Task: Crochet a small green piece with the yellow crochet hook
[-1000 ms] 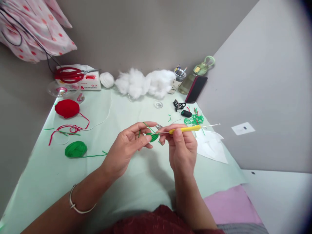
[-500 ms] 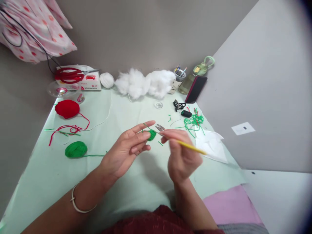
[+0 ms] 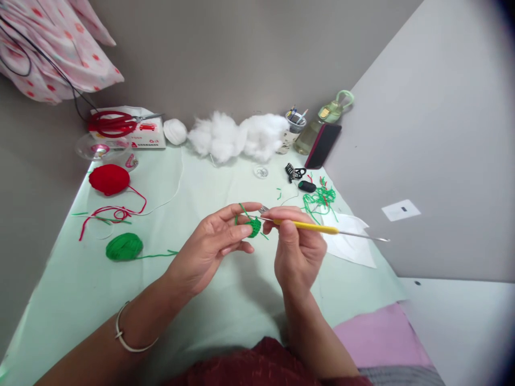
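Green crochet piece (image 3: 255, 228) — held above the counter (image 3: 201, 321), the left hand (image 3: 213, 236) pinching it from nine o'clock; at three o'clock, the right hand (image 3: 300, 249) grips a yellow-handled hook (image 3: 314, 228) — a green snippet (image 3: 264, 236) lies beneath, at four o'clock.

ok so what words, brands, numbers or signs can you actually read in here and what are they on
Nothing reads with certainty.
White-and-red box: small lettering on its front, perhaps "YOSH", too blurred to confirm; the dark row below it is unreadable.
Clear plastic container: a pink patch shows, but any print is too small to read.
Yellow crochet hook: no lettering can be made out.
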{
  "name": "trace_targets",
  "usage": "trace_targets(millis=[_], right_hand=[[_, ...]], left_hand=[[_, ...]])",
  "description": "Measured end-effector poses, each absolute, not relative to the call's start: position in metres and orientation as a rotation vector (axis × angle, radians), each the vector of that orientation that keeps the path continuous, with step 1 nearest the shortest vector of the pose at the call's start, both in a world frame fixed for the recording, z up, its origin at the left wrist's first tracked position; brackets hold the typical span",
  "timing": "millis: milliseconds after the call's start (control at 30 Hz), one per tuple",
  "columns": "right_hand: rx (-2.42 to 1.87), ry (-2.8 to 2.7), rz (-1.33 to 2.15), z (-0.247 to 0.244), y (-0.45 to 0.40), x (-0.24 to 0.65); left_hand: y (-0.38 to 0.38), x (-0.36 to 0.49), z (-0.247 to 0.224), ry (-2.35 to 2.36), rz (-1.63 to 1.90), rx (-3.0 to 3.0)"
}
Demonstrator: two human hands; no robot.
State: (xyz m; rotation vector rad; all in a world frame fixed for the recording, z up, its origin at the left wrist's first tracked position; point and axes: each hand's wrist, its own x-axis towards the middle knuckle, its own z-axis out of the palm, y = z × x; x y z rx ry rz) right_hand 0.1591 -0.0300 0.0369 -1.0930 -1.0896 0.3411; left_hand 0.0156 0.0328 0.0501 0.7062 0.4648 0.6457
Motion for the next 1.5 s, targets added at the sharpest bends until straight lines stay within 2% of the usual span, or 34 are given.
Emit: trace_targets(millis=[267,433,533,667,767,867,1000,1067,1133,1333,1400,1500], right_hand=[[-1.064,-0.981,0.566,0.037,-0.026,0.163],[-1.05,-0.98,0.587,0.041,-0.028,0.165],[-1.133,-1.125,0.392,0.04,-0.033,0.166],[-1.196,-1.504,-0.039,0.031,-0.037,0.163],[-1.227,-1.604,-0.259,0.025,-0.037,0.16],[-1.152,-1.423,-0.095,0.028,-0.034,0.161],[-1.041,-1.12,0.359,0.038,-0.03,0.165],[-1.047,-1.123,0.445,0.039,-0.028,0.165],[-1.104,-1.189,0.399,0.038,-0.028,0.162],[-1.228,-1.402,-0.065,0.026,-0.032,0.153],[-1.217,-1.42,-0.067,0.028,-0.032,0.156],[-1.159,-1.223,0.165,0.035,-0.03,0.163]], left_hand=[[0.032,0.016,0.054,0.542,0.712,0.775],[0.032,0.014,0.056,0.632,0.797,0.893],[0.029,0.014,0.055,0.682,0.82,0.97],[0.025,0.015,0.053,0.733,0.887,0.985],[0.027,0.015,0.052,0.614,0.779,0.804],[0.033,0.013,0.052,0.539,0.623,0.637],[0.036,0.012,0.055,0.535,0.67,0.671],[0.034,0.013,0.054,0.548,0.7,0.755],[0.031,0.015,0.052,0.584,0.741,0.835],[0.028,0.017,0.048,0.604,0.786,0.742],[0.03,0.016,0.05,0.577,0.704,0.634],[0.034,0.013,0.052,0.567,0.628,0.551]])
